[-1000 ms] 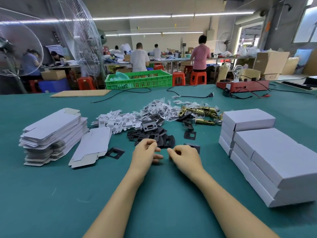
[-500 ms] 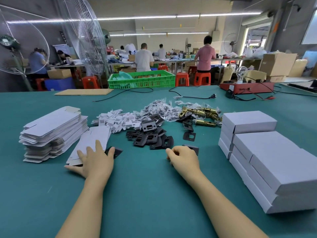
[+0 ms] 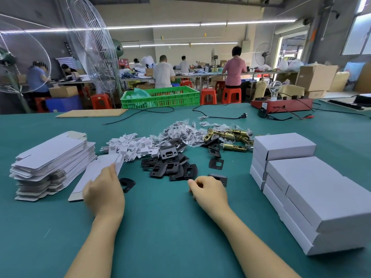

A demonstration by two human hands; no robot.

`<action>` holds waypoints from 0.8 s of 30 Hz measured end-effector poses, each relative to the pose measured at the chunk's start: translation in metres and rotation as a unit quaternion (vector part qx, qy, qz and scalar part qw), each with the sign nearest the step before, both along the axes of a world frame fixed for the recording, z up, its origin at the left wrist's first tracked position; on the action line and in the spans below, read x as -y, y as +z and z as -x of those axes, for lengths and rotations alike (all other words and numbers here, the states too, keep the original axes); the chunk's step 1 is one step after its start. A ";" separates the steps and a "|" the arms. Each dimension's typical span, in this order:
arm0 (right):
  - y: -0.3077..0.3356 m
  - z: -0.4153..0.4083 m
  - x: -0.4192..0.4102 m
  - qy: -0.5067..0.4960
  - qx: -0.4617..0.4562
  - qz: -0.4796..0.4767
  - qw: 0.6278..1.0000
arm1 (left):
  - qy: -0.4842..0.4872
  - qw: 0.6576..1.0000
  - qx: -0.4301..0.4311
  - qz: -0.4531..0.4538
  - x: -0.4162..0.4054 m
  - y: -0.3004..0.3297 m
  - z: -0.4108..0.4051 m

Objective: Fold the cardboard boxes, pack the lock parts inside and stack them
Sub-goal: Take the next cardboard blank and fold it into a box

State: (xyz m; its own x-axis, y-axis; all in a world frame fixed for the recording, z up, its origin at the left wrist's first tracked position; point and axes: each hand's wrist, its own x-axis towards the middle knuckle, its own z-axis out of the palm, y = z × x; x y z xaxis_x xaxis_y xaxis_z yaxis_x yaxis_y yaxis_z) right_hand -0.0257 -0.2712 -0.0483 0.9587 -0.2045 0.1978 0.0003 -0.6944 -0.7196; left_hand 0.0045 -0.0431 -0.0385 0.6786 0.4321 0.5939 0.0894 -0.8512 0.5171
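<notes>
Head view shows the left hand (image 3: pixel 104 192) resting on a loose flat box blank (image 3: pixel 100 169), which lies at about ten o'clock on the green bench (image 3: pixel 160 227), just beside the tall stack of blanks (image 3: pixel 52 161). Its fingers (image 3: pixel 113 170) lie over the card; whether they pinch the edge I cannot tell. The right hand (image 3: pixel 207 190) sits clenched at one o'clock, what it grips hidden, a black plate (image 3: pixel 219 178) just beyond its knuckles. To fold well, I reckon she should lift one blank only, then crease along the scores with both hands.
</notes>
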 end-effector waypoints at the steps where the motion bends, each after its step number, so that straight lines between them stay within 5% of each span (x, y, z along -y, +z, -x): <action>1: 0.000 0.000 -0.001 0.000 0.002 -0.008 1.000 | -0.028 0.998 0.058 -0.008 0.007 0.001 0.002; 8: 0.009 0.004 -0.004 0.023 -0.001 -0.244 0.970 | -0.219 0.929 0.246 -0.167 0.070 0.000 0.020; 16: 0.011 0.000 0.010 0.064 -0.013 -0.414 0.908 | -0.464 0.868 0.089 -0.154 0.093 -0.007 0.029; 21: 0.011 0.000 0.009 0.067 -0.009 -0.429 0.901 | -0.390 0.917 -0.025 -0.086 0.088 -0.010 0.023; 24: 0.010 -0.001 0.009 0.056 0.002 -0.427 0.902 | -0.373 0.920 -0.087 0.077 0.084 -0.005 0.023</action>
